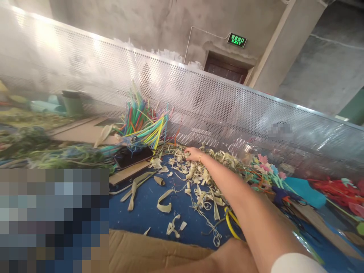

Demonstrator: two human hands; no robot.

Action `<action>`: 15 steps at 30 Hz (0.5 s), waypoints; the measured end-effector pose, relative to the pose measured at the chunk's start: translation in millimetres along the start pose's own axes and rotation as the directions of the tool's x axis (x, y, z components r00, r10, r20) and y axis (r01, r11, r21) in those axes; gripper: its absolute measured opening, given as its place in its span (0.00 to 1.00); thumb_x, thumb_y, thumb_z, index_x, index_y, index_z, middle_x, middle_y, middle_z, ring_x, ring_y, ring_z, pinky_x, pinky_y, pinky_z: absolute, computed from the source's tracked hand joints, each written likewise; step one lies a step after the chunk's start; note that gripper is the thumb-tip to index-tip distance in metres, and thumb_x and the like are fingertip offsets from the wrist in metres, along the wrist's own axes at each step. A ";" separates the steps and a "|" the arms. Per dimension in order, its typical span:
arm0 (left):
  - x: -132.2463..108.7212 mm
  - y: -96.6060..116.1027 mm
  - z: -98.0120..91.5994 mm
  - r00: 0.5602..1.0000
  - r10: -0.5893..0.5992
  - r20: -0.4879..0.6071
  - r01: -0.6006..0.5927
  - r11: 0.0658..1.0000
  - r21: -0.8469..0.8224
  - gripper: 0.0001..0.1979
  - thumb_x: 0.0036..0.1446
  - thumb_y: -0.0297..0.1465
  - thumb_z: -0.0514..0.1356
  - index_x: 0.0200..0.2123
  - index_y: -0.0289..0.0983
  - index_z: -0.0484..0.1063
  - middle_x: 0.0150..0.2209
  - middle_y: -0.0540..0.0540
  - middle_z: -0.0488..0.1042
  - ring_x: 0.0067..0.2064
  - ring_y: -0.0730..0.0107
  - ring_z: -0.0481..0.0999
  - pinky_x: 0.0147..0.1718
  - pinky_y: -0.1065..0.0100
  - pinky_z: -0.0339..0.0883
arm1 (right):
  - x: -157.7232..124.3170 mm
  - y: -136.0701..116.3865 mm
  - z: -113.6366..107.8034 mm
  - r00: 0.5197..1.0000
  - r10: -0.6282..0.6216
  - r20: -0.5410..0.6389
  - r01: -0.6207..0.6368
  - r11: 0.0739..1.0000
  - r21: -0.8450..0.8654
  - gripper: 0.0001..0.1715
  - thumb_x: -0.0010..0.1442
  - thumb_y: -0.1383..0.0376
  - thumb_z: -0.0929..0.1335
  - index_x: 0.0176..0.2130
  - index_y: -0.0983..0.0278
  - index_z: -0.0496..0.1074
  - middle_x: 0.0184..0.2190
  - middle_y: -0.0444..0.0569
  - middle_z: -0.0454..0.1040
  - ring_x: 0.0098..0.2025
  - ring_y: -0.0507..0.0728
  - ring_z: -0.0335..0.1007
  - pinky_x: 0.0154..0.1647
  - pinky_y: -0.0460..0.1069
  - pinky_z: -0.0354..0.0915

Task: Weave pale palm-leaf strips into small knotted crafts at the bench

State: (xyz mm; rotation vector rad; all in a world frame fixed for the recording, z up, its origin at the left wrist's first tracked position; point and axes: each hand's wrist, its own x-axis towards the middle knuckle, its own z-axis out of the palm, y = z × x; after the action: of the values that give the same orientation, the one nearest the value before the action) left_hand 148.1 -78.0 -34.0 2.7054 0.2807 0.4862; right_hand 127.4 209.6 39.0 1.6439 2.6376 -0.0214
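Observation:
My right arm stretches out over the table, and my right hand (194,154) rests among pale, curled scraps (200,172) at the back. Its small, partly visible fingers point left and look apart, touching the scraps; I make out nothing held in them. Low in the view, my left hand (234,252) lies under my right forearm, its fingers hidden. A yellow curved loop (231,223), perhaps a handle, shows just above it; whether the hand touches it I cannot tell. Loose strips (165,201) and tangled thread (214,231) lie on the blue tabletop (136,216).
Colourful pipe-like stems (148,121) and a dark phone-like slab (133,156) are at back left. Cardboard (153,250) lines the front. Pastel flowers (269,167), a turquoise sheet (305,191) and red material (338,193) lie right. A perforated metal screen (182,87) stands behind.

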 end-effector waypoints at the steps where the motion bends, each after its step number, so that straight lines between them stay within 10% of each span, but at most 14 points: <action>1: 0.4 2.8 -4.3 0.997 0.008 0.077 -0.011 0.999 0.043 0.09 0.54 0.28 0.57 0.38 0.40 0.75 0.35 0.47 0.79 0.34 0.67 0.77 0.20 0.73 0.62 | -6.0 2.0 -3.3 0.999 -0.031 -0.005 0.031 1.000 -0.003 0.29 0.50 0.61 0.71 0.53 0.57 0.69 0.55 0.48 0.69 0.54 0.58 0.67 0.53 0.49 0.61; 4: 0.1 12.1 -18.2 0.974 0.028 0.223 -0.063 0.987 0.149 0.07 0.56 0.31 0.56 0.33 0.40 0.75 0.33 0.48 0.79 0.32 0.69 0.77 0.13 0.73 0.51 | -32.8 4.9 -11.6 0.982 -0.190 -0.013 0.189 0.982 -0.023 0.26 0.50 0.63 0.71 0.50 0.59 0.71 0.53 0.51 0.70 0.53 0.60 0.67 0.52 0.51 0.62; 10: -5.6 19.0 -28.1 0.988 0.091 0.127 -0.120 0.962 0.247 0.14 0.60 0.41 0.53 0.31 0.40 0.74 0.35 0.52 0.79 0.33 0.73 0.77 0.12 0.71 0.48 | -100.7 -6.5 -13.6 0.916 -0.397 0.064 0.402 0.908 -0.121 0.28 0.49 0.70 0.66 0.50 0.59 0.72 0.52 0.49 0.71 0.53 0.59 0.65 0.57 0.53 0.57; 15: -6.0 12.0 -14.1 0.990 0.128 0.052 -0.138 0.948 0.285 0.16 0.62 0.42 0.51 0.31 0.40 0.73 0.34 0.52 0.78 0.31 0.74 0.76 0.13 0.70 0.48 | -117.9 -14.1 -20.9 0.986 -0.152 0.074 0.167 0.943 -0.287 0.24 0.48 0.61 0.68 0.47 0.54 0.74 0.49 0.52 0.72 0.54 0.69 0.63 0.56 0.67 0.53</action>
State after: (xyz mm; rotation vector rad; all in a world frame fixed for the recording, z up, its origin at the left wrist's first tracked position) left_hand 138.9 -85.8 -18.8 3.0294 0.1717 0.4703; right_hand 166.2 98.2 64.0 1.3184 2.5764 0.3033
